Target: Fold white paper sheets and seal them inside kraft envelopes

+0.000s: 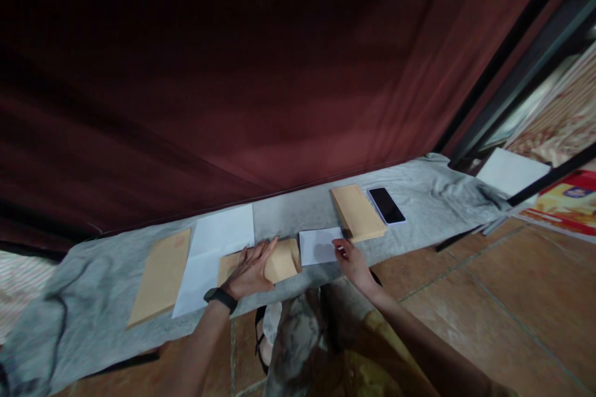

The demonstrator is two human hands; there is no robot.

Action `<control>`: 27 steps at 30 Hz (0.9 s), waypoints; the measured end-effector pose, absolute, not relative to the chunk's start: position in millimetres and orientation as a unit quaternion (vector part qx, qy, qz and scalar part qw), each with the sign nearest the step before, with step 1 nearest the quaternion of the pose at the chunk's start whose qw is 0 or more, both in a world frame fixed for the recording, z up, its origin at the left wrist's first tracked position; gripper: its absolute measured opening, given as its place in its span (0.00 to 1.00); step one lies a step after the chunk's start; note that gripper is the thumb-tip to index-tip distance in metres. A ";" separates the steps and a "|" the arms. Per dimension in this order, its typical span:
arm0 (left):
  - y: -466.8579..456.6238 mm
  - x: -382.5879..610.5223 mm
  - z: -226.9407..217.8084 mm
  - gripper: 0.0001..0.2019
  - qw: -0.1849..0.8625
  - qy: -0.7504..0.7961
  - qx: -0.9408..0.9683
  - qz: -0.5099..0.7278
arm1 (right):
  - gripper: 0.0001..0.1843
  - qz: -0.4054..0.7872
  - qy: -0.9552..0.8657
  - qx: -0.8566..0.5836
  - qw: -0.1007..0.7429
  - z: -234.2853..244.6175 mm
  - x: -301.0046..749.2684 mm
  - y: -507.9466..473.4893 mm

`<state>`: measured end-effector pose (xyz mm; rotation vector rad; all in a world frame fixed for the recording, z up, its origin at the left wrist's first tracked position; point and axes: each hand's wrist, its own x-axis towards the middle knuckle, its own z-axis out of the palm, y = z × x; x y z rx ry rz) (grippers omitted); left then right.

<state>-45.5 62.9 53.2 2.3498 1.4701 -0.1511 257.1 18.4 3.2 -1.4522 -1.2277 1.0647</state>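
My left hand point(251, 267), with a dark band on its wrist, lies spread over a brown envelope point(283, 260) and presses it on the grey cloth. The envelope's right end gapes a little toward a folded white paper point(319, 246). My right hand point(350, 259) pinches that paper by its right edge. The paper's left edge is right beside the envelope's mouth; I cannot tell whether it reaches inside. Left of my left hand lies a creased white sheet point(223, 229), partly beside another stack of brown envelopes point(161, 276).
A second stack of brown envelopes point(357, 211) and a dark-screened phone point(386, 206) lie at the right. The narrow bench under the grey cloth point(428, 198) backs onto a dark red curtain point(261, 105). Beyond its right end are a white board point(512, 170) and a red-yellow box point(568, 201).
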 end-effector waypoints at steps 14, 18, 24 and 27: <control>57.2 -50.4 68.2 0.58 0.184 0.545 0.813 -0.091 | 0.28 0.207 -0.529 -0.792 0.225 0.4 260.3 14.5; 59.9 -47.9 70.7 0.58 0.168 0.548 0.812 -0.106 | 0.30 0.218 -0.517 -0.783 0.269 -7.1 259.4 15.9; 70.0 -45.4 64.6 0.59 0.175 0.545 0.812 -0.116 | 0.27 0.172 -0.543 -0.784 0.246 -15.9 262.7 18.2; 71.5 -46.6 60.7 0.60 0.181 0.548 0.808 -0.116 | 0.24 0.174 -0.549 -0.785 0.228 -15.7 264.5 18.7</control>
